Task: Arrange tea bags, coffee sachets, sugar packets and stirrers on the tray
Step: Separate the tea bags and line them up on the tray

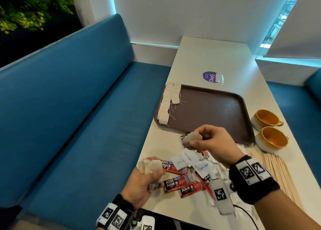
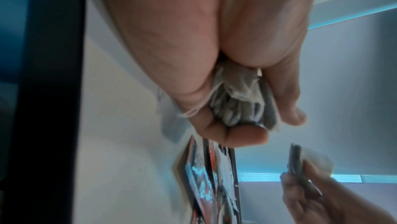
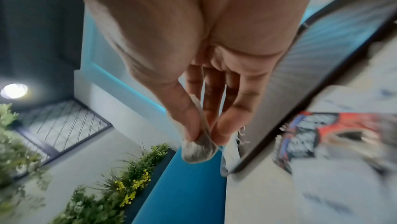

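A dark brown tray (image 1: 217,108) lies on the white table, with two rows of tea bags (image 1: 167,102) along its left edge. My right hand (image 1: 208,141) hovers over the tray's near edge and pinches a single tea bag (image 1: 191,140) between thumb and fingers; the same tea bag (image 3: 198,149) shows in the right wrist view. My left hand (image 1: 144,179) at the table's left edge grips a bunch of tea bags (image 1: 149,165), also seen as tea bags (image 2: 238,102). Red coffee sachets (image 1: 180,182) and white sugar packets (image 1: 191,160) lie scattered near me. Wooden stirrers (image 1: 274,170) lie right.
Two orange-lined cups (image 1: 267,130) stand to the right of the tray. A purple sticker (image 1: 211,76) with one tea bag on it sits beyond the tray. A blue bench (image 1: 78,116) runs along the table's left side. A black cable (image 1: 246,212) trails near the front edge.
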The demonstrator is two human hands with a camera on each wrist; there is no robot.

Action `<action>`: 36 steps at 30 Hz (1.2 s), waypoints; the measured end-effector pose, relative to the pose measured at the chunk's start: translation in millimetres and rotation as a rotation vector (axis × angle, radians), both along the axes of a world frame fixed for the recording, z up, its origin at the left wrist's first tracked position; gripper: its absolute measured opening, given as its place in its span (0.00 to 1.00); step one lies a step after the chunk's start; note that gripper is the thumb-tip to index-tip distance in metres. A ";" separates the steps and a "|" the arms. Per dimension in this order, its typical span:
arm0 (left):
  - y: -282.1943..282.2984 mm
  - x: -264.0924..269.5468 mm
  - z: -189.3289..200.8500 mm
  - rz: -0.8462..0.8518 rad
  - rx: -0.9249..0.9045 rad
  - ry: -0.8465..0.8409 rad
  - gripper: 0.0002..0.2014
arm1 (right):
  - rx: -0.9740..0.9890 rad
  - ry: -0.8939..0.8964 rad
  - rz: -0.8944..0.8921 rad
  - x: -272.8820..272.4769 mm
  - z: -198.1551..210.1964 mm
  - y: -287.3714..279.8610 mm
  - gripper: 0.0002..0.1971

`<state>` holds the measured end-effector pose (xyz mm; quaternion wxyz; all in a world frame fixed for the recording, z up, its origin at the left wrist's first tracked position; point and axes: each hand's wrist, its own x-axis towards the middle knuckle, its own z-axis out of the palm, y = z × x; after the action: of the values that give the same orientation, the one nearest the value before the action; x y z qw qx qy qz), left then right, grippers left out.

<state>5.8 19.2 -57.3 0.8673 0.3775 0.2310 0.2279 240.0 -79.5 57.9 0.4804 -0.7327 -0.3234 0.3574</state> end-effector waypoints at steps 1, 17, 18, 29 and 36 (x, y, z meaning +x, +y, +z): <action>-0.3 1.8 -0.6 -0.016 0.010 0.023 0.37 | 0.001 0.065 -0.003 -5.7 -5.6 -11.9 0.13; -23.0 32.4 27.0 -0.156 0.090 0.141 0.08 | 0.097 0.367 -0.161 -54.9 -52.6 -48.6 0.02; -24.0 34.0 27.7 -0.141 0.076 0.134 0.09 | 0.105 0.374 -0.176 -52.9 -52.4 -47.3 0.02; -20.0 39.6 31.4 -0.036 0.016 0.258 0.11 | 0.123 0.113 -0.101 -51.6 -43.3 -33.8 0.06; -9.4 34.4 32.9 0.013 -0.158 0.163 0.02 | 0.069 0.036 -0.112 -24.3 -24.3 1.6 0.07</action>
<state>40.1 9.7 -24.4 0.8712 0.3236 0.3206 0.1831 215.7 -77.9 33.6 0.5304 -0.7261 -0.2853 0.3318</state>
